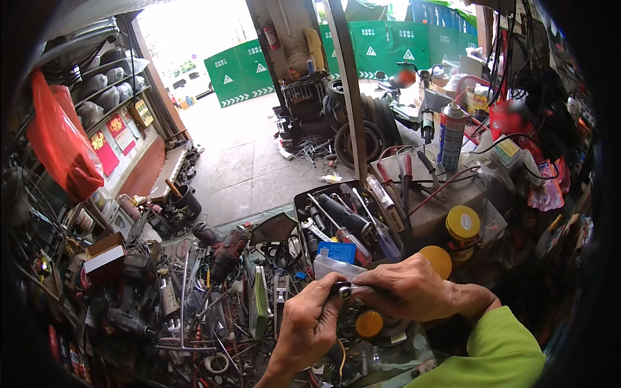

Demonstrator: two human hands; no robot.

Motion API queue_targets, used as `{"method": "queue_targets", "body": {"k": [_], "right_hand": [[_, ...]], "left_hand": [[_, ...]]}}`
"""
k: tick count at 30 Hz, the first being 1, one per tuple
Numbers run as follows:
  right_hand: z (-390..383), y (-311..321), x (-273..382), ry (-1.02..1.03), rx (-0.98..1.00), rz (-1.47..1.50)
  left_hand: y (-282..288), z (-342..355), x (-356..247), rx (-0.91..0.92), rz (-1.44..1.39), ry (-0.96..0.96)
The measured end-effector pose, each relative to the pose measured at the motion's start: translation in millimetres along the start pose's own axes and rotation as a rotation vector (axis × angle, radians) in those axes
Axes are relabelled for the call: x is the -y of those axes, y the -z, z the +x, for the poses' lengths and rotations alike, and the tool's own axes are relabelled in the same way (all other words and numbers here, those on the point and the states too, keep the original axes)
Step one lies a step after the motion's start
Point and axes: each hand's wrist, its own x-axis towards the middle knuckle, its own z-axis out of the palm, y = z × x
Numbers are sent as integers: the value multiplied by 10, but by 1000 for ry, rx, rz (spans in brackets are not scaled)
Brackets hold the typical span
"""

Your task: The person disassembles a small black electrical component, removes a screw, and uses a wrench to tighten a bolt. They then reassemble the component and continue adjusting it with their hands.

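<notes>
Both my hands meet on a small metal socket piece [345, 291]: my right hand [404, 288] pinches its right end, my left hand [310, 323] pinches its left; its long axis lies left-right above the cluttered bench [194, 304].

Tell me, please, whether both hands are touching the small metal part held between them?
Touching. The head view shows the left hand and right hand both pinching the small metal part, fingertips closed on it.
</notes>
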Motion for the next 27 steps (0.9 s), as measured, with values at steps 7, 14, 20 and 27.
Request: {"method": "queue_targets", "body": {"k": [7, 14, 20, 27], "right_hand": [[132, 469, -114, 266, 428, -187], [482, 596, 33, 429, 783, -234], [410, 672, 146, 320, 504, -220], [337, 568, 208, 435, 328, -284]], "left_hand": [[-89, -19, -46, 195, 121, -40], [-54, -114, -121, 199, 191, -76], [-8, -22, -235, 15, -4, -83], [126, -100, -387, -85, 323, -140]]}}
